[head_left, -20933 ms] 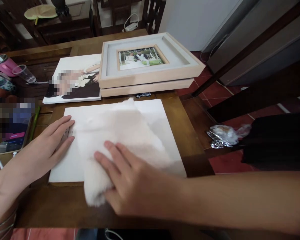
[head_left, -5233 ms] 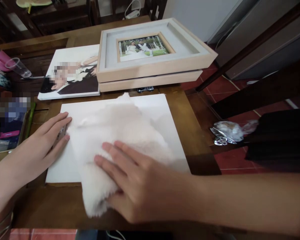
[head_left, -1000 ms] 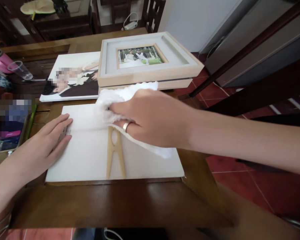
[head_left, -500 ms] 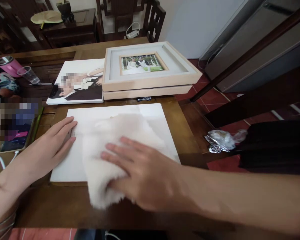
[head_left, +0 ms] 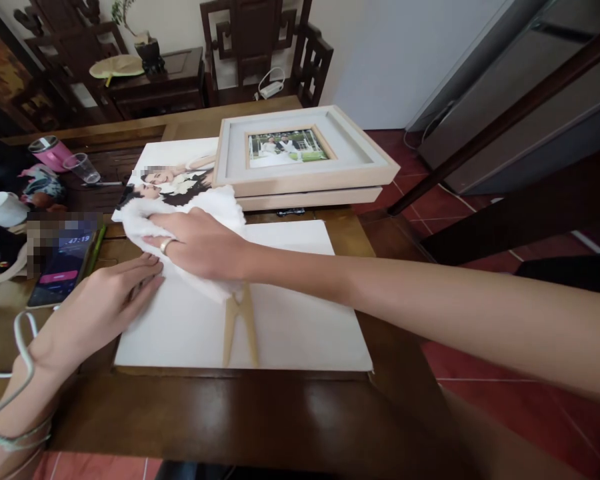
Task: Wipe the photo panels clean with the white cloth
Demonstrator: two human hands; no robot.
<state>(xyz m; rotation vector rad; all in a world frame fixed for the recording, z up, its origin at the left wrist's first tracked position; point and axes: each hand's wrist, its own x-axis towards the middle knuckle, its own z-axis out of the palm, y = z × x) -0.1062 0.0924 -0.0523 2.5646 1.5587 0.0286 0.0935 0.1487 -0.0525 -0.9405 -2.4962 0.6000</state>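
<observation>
The near half of the white board (head_left: 290, 333) lies free, only a wooden stand (head_left: 240, 327) is on it. At 12 o'clock the stacked frames (head_left: 300, 157) block the way. At 9 o'clock a phone (head_left: 63, 263) lies close. At 6 o'clock the table (head_left: 220, 420) is open.

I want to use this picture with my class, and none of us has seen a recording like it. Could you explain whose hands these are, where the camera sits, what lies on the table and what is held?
No machine is here: the camera sits on a person's head, looking forward and down at that person's own bare hands.

The right hand, with a ring, presses a white fluffy cloth on the far left corner of a white board lying flat on a dark wooden table. The left hand rests flat on the board's left edge. A pale wooden stand piece lies on the board.

Behind lie a photo print and stacked framed pictures. On the left are a phone, a pink tumbler and a clear glass.
</observation>
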